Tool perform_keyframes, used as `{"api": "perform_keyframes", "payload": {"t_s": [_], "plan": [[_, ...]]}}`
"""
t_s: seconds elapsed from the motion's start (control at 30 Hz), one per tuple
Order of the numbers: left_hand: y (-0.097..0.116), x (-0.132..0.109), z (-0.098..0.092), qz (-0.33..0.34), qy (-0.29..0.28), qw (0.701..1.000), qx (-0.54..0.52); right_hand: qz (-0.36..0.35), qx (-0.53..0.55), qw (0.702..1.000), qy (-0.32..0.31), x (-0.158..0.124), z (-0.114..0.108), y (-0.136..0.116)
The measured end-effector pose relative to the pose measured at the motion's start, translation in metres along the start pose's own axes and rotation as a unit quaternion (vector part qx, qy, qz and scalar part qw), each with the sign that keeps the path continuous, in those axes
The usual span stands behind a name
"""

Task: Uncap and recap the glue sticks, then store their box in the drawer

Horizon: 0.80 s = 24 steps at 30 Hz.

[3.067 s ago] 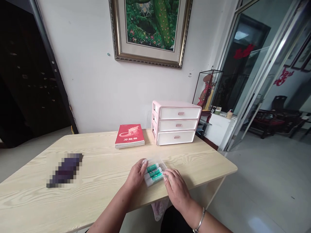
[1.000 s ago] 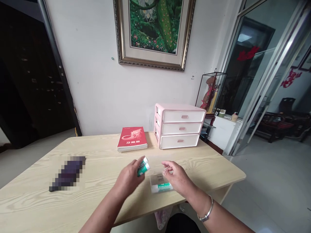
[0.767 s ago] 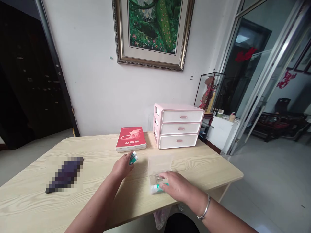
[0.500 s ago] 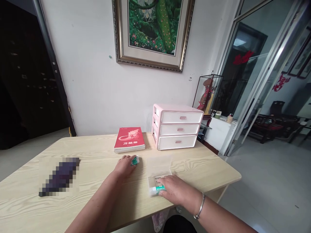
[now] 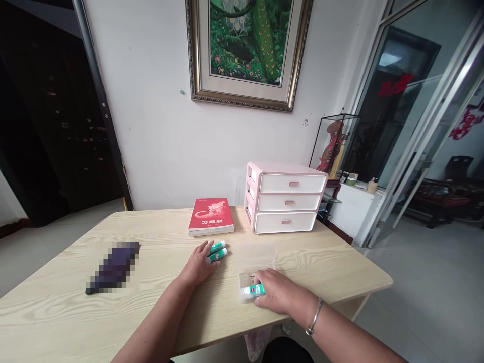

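Two green glue sticks (image 5: 217, 255) with white ends lie side by side on the wooden table, pointing right. My left hand (image 5: 198, 263) is closed around their left ends, with fingers along the far side and thumb along the near one. A third green and white glue stick (image 5: 257, 290) is between the fingers and thumb of my right hand (image 5: 278, 291). It lies level at the near part of a clear plastic box (image 5: 244, 298), whose lid (image 5: 260, 256) is folded back flat toward the drawers. My right hand hides part of the box's inside.
Red-covered books (image 5: 210, 217) lie behind my left hand. A pink and white three-drawer organizer (image 5: 289, 201) stands at the table's back right. A dark, pixelated object (image 5: 113, 267) is on the left. The table's right edge (image 5: 391, 281) drops to the floor.
The view has turned slightly left. My left hand has uncovered more, so two glue sticks show where only one end did. The glue stick at my right hand has rolled, its label now showing.
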<state>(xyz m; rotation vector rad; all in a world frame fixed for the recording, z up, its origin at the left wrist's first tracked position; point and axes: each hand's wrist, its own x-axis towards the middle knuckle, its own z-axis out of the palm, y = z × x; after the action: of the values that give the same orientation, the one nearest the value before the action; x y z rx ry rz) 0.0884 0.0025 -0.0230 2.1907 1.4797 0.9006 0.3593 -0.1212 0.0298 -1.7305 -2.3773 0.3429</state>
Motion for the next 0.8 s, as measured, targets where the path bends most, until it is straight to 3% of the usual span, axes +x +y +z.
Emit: {"api": "perform_keyframes", "payload": {"t_s": [0.3,0.47,0.6,0.67,0.8], "plan": [[0.007,-0.018,-0.013,-0.008,0.052,0.992,-0.116,0.008,0.141,0.989,-0.043,0.000,-0.018,-0.003],[0.039,-0.042,-0.026,0.025,0.070,0.983,-0.171,-0.001,0.165,0.986,0.030,-0.001,-0.027,-0.017],[0.075,-0.073,-0.032,0.134,0.001,0.976,-0.171,-0.043,0.216,0.973,0.062,-0.005,-0.027,-0.042],[0.088,-0.086,-0.033,0.158,-0.039,0.974,-0.161,-0.070,0.230,0.968,0.070,-0.005,-0.022,-0.053],[0.088,-0.094,-0.034,0.184,-0.095,0.970,-0.126,-0.086,0.228,0.965,0.093,-0.006,-0.008,-0.059]]}}
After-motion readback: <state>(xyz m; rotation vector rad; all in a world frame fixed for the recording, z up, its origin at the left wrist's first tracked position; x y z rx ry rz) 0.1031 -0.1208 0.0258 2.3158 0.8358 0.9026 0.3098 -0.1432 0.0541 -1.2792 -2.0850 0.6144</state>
